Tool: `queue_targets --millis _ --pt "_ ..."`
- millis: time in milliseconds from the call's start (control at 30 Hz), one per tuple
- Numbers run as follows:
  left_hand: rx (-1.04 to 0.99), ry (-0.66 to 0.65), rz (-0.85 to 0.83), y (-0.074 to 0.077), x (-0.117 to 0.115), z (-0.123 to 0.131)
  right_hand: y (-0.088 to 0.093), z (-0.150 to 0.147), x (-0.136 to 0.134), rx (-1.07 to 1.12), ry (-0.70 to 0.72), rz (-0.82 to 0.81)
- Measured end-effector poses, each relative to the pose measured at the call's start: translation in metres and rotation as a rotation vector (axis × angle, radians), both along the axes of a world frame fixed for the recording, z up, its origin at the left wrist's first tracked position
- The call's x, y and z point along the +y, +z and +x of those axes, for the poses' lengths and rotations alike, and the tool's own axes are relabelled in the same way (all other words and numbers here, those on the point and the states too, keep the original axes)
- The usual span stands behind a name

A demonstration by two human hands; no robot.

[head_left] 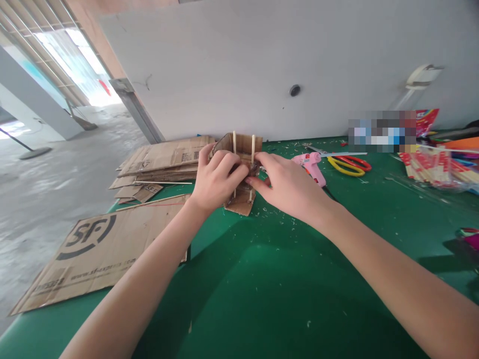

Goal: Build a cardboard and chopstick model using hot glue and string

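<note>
A small cardboard structure (pixel 239 205) stands on the green table, with two upright wooden sticks (pixel 253 149) rising from it. My left hand (pixel 217 177) is closed on its left and front side, fingers curled over the middle part. From the right, my right hand (pixel 279 182) pinches the same structure near the base of the right stick. The fingertips of both hands almost meet there. What exactly lies between the fingertips is hidden.
Cardboard sheets (pixel 164 154) are stacked at the back left, and a large printed piece (pixel 123 249) lies before them. Right of my hands are a pink glue gun (pixel 312 167), yellow-handled scissors (pixel 346 167) and bagged sticks (pixel 430 169). A wall (pixel 239 70) borders the table (pixel 262 289).
</note>
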State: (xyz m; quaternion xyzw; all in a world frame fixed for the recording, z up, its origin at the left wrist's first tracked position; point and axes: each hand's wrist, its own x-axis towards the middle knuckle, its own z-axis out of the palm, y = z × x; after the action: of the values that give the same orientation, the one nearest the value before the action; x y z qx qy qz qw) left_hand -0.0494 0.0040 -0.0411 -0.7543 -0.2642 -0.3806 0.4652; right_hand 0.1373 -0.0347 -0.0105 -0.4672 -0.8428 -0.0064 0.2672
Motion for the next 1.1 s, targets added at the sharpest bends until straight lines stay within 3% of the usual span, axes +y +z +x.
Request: queue_targets --millis 1100 --pt "0.032 0.006 0.006 -0.0047 0.0009 0.0008 -0.0038 -0.0005 -0.0011 -0.073 -0.053 0.025"
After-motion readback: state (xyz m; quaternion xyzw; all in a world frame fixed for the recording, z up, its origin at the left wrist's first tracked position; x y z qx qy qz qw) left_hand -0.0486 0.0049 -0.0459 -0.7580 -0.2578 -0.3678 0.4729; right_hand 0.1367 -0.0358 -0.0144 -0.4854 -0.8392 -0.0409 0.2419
